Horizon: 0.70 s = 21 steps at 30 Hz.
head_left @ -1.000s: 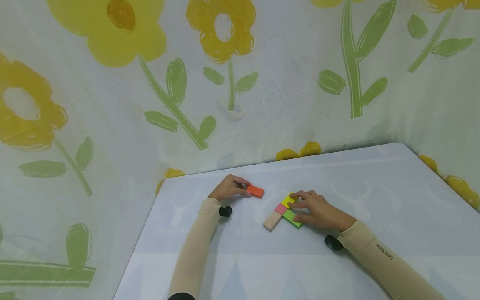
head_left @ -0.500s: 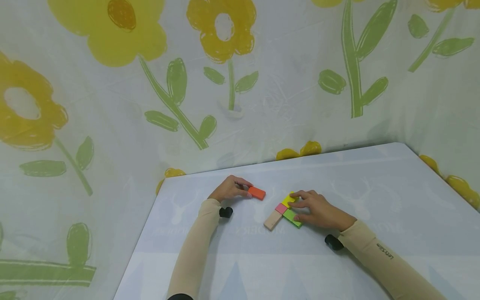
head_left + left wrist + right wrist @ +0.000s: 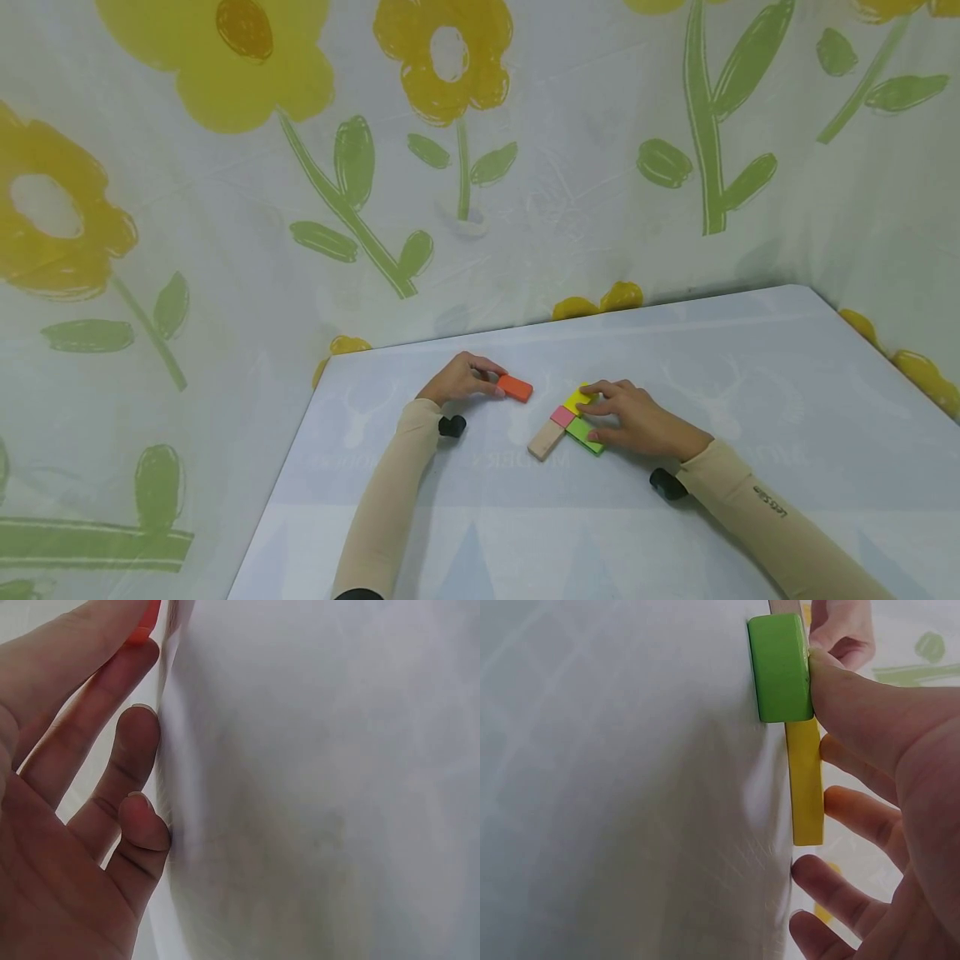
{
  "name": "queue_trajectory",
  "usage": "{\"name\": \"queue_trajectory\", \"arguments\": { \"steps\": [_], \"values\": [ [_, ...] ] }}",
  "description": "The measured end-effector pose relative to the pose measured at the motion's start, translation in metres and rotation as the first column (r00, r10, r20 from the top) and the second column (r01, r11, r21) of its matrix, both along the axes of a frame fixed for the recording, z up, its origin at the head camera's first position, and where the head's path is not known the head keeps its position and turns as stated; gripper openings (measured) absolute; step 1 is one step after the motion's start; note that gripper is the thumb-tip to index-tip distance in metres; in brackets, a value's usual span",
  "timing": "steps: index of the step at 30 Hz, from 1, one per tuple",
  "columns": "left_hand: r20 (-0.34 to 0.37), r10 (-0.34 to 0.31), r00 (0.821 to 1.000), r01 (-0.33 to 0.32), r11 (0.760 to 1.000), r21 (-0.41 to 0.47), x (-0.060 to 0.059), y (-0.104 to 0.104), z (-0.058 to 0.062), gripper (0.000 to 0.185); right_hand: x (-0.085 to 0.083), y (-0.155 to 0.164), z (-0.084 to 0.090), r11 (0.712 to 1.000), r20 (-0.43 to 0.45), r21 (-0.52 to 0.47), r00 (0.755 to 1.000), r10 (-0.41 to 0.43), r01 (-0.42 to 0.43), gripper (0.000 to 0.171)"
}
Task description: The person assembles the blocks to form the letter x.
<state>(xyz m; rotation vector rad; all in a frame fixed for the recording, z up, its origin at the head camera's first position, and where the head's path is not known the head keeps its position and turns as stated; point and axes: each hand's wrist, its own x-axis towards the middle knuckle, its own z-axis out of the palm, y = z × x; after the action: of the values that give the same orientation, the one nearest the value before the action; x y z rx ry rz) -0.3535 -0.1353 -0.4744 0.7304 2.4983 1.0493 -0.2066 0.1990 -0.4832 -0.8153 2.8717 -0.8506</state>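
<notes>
Blocks on the bench, orange one out on its own

Left hand (image 3: 459,379) pinches the orange block (image 3: 514,387) at its near end, fingers curled round it, flat on the bench (image 3: 750,367) just left of the little cluster. Right hand (image 3: 637,419) lies relaxed over that cluster, fingertips pressing the yellow block (image 3: 576,401) and green block (image 3: 582,433); pink block (image 3: 562,416) and plain wood block (image 3: 546,440) sit touching beside them. They look like light, stiff painted wood, probably a bit slick, so I'd grab the long side edges.
</notes>
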Motion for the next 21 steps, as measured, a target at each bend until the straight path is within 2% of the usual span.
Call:
{"name": "queue_trajectory", "arguments": {
  "steps": [8, 21],
  "values": [
    [-0.022, -0.021, 1.000, 0.020, 1.000, -0.015, 0.0011, 0.0026, -0.0007, 0.034, -0.0024, 0.0009, -0.0014, 1.000, 0.007, 0.012, 1.000, -0.008, 0.007, 0.050],
    [-0.051, -0.084, 0.995, 0.083, 0.996, -0.032, 0.0064, 0.0091, 0.0057, 0.034, -0.0026, 0.0006, -0.0041, 1.000, 0.014, -0.003, 1.000, -0.007, 0.007, 0.050]
  ]
}}
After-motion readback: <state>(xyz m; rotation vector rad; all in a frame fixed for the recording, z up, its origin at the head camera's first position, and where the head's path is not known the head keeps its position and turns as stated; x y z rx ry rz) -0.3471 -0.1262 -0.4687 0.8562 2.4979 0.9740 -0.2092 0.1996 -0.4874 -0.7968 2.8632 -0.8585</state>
